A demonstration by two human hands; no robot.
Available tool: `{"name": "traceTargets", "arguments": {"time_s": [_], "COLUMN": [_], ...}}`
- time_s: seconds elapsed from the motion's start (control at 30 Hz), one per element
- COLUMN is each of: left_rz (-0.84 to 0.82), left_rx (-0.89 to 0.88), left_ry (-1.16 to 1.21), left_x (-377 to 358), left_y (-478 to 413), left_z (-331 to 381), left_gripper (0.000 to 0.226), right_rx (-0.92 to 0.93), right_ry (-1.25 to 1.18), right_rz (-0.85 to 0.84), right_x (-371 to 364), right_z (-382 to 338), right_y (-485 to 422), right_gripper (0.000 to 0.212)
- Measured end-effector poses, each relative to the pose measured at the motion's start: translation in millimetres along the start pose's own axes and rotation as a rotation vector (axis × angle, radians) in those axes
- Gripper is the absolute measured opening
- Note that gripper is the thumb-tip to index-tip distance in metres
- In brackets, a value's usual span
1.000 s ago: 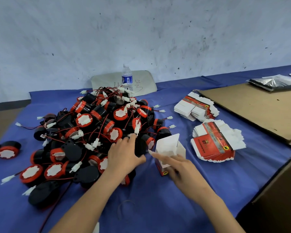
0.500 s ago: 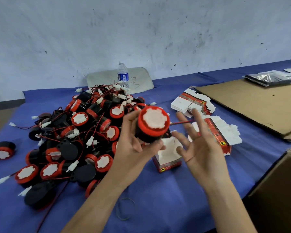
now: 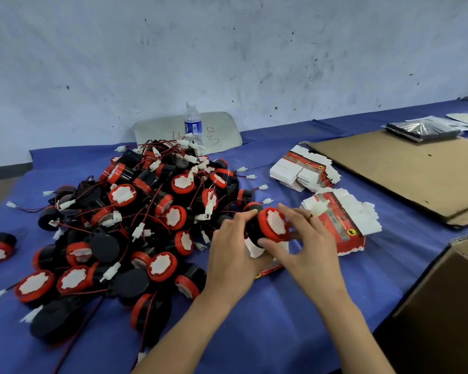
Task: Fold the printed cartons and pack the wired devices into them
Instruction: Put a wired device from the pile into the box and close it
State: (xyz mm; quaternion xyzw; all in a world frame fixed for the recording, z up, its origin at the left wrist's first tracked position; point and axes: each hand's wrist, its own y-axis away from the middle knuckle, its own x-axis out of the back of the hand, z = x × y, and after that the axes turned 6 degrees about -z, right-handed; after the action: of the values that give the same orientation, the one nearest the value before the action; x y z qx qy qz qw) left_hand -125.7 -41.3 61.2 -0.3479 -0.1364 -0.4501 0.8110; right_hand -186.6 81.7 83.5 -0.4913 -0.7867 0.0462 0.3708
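The left hand [image 3: 231,255] is curled round the black body of one wired device [image 3: 274,225]. The right hand [image 3: 310,252] meets it from the 3 o'clock side, thumb under the red rim and fingers arched over the top, so both hands hold the same piece, close together above the desk [image 3: 281,333].

The device is a short, stubby drum: black casing, red collar, white paper-covered face. Its axis lies tilted, with the face turned towards 4 o'clock. Its white connector [image 3: 319,207] stands clear at 2 o'clock, just past the right fingertips; the wire itself is hidden.

The folded carton [image 3: 254,251] sits at 6 to 7 o'clock from the device, directly beneath and largely hidden by both hands. A white flap and a strip of red print show. I judge the drum must be tipped upright and lowered straight down, with the lead tucked in.

- At 9 to 10 o'clock is the pile of devices [image 3: 146,211], wires tangled.
- At 3 o'clock, just beside the right hand, lies a stack of flat cartons [image 3: 346,225].
- A second stack [image 3: 303,171] lies at 1 o'clock.
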Motion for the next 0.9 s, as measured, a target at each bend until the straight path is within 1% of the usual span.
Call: {"name": "traceTargets", "arguments": {"time_s": [0.1,0.13,0.2,0.23,0.27,0.3,0.37,0.43,0.53,0.63,0.7,0.73,0.83,0.87,0.9], "left_rz": [0.038,0.060,0.092,0.089,0.064,0.024,-0.023,-0.027,-0.049,-0.041,-0.018,-0.005,0.004,-0.007,-0.012], "left_rx": [-0.095,-0.110,-0.069,-0.026,0.021,0.067,0.135,0.186,0.203,0.198,0.156,0.121,-0.005,-0.037,-0.058], "left_ry": [-0.012,0.010,0.121,0.181,0.225,0.257,0.282,0.252,0.222,0.178,0.160,0.145,0.042,-0.002,-0.041], "left_x": [-8,-12,-20,-25,-31,-37,-46,-50,-54,-54,-54,-54,-55,-56,-57], "left_y": [-1,0,2,4,5,8,12,16,17,16,18,19,23,25,27], "left_z": [-4,-8,-18,-25,-32,-39,-53,-62,-70,-73,-73,-73,-74,-74,-74], "left_gripper": [0.073,0.079,0.101,0.112,0.119,0.120,0.114,0.111,0.109,0.112,0.109,0.106,0.097,0.088,0.075], "right_rx": [-0.083,-0.091,-0.111,-0.116,-0.111,-0.096,-0.071,-0.073,-0.028,0.024,0.035,0.041,0.086,0.092,0.091], "right_ry": [-0.129,-0.149,-0.142,-0.130,-0.105,-0.062,0.051,0.118,0.180,0.240,0.269,0.276,0.327,0.335,0.325], "right_rz": [-0.006,-0.004,-0.028,-0.065,-0.118,-0.174,-0.244,-0.226,-0.150,-0.208,-0.259,-0.284,-0.339,-0.357,-0.370], "right_x": [0,-1,-4,-8,-13,-20,-34,-42,-47,-54,-55,-54,-51,-50,-50], "right_z": [10,13,20,23,26,30,39,51,63,65,64,65,65,65,65], "right_y": [-4,-6,-10,-11,-12,-11,-8,-4,-3,-1,0,1,-3,-5,-5], "right_gripper": [0.056,0.054,0.057,0.060,0.061,0.061,0.059,0.055,0.045,0.036,0.021,0.020,0.022,0.023,0.025]}}
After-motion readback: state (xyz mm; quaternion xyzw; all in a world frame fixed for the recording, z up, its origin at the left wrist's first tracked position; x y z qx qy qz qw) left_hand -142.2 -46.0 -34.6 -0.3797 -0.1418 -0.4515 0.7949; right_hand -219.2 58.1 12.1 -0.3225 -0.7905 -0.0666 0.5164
